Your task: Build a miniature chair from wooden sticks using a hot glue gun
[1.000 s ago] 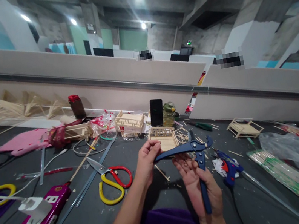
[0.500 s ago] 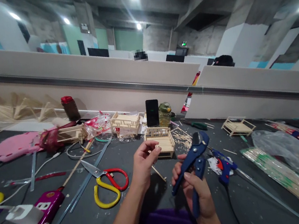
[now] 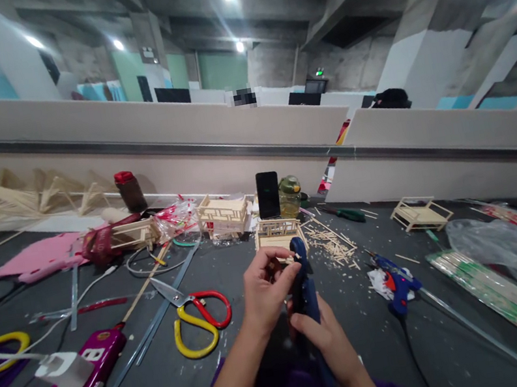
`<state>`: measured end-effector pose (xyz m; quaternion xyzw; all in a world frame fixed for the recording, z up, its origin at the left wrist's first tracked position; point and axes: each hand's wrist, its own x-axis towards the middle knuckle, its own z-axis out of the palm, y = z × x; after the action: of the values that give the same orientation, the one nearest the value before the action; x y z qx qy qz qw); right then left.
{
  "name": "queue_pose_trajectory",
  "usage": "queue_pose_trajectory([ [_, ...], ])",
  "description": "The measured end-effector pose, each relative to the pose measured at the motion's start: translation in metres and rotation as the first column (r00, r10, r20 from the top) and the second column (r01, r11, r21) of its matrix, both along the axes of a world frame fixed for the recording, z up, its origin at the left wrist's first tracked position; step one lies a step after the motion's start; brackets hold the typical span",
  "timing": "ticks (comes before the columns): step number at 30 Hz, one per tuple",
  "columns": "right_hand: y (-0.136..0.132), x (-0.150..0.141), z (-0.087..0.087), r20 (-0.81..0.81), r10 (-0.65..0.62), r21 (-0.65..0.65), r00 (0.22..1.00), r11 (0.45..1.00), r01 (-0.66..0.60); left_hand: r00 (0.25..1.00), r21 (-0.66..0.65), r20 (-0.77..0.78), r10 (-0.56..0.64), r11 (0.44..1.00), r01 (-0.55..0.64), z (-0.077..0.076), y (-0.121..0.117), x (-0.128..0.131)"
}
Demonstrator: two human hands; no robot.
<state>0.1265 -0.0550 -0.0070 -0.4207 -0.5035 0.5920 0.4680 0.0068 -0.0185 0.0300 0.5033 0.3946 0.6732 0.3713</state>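
Between thumb and fingers my left hand (image 3: pixel 268 284) pinches a small piece of wooden stick (image 3: pixel 294 257), right at the jaw end of a blue pipe cutter (image 3: pixel 308 291). My right hand (image 3: pixel 329 333) is wrapped around the cutter's handles and holds it upright, seen nearly edge-on. Whether the stick sits inside the jaw I cannot tell. Just behind both hands stands a small wooden stick model with a railing (image 3: pixel 279 233), partly covered by them. Loose cut sticks (image 3: pixel 331 244) lie scattered to its right.
Red-and-yellow-handled scissors (image 3: pixel 194 316) lie left of my arms, near a purple power strip (image 3: pixel 81 375). On the right are a blue glue gun (image 3: pixel 395 283) and bagged sticks (image 3: pixel 505 304). A phone (image 3: pixel 269 195), a green-lidded bottle (image 3: pixel 291 196) and another stick model (image 3: pixel 223 212) stand behind.
The cutter has turned from lying across, jaws open, to upright and edge-on. My hands have come together, bringing the stick piece up to the cutter's jaw end.
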Motion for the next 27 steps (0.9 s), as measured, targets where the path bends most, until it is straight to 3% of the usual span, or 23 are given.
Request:
queue_pose_trajectory([
  [6, -0.004, -0.010, -0.008, 0.027, -0.003, 0.001, 1.000, 1.000, 0.003, 0.999, -0.068, -0.005, 0.045, 0.997, -0.045, -0.006, 0.004, -0.002],
  [13, -0.003, -0.015, -0.003, 0.042, 0.005, 0.065, 0.999, 0.998, -0.008, 0.994, -0.049, 0.105, 0.033, 0.998, -0.028, -0.001, 0.007, -0.009],
  [15, -0.002, -0.015, -0.002, 0.059, -0.044, 0.118, 0.997, 0.992, 0.037, 0.986, -0.070, 0.165, -0.001, 0.997, 0.013, -0.002, 0.010, -0.012],
  [18, 0.001, -0.009, -0.002, 0.148, -0.223, 0.248, 0.964, 0.952, 0.182, 0.976, -0.132, 0.202, -0.077, 0.986, 0.105, -0.007, 0.016, -0.013],
  [20, 0.004, 0.000, -0.002, 0.226, -0.338, 0.328, 0.914, 0.910, 0.255, 0.984, -0.158, 0.142, -0.104, 0.979, 0.126, -0.013, 0.020, -0.012],
  [23, 0.010, 0.017, -0.001, 0.309, -0.483, 0.389, 0.820, 0.850, 0.354, 0.991, -0.174, -0.065, -0.116, 0.979, 0.103, -0.022, 0.025, -0.008],
  [27, 0.016, 0.030, -0.002, 0.270, -0.586, 0.393, 0.764, 0.792, 0.468, 0.951, -0.182, -0.278, -0.136, 0.979, 0.087, -0.032, 0.026, 0.000],
])
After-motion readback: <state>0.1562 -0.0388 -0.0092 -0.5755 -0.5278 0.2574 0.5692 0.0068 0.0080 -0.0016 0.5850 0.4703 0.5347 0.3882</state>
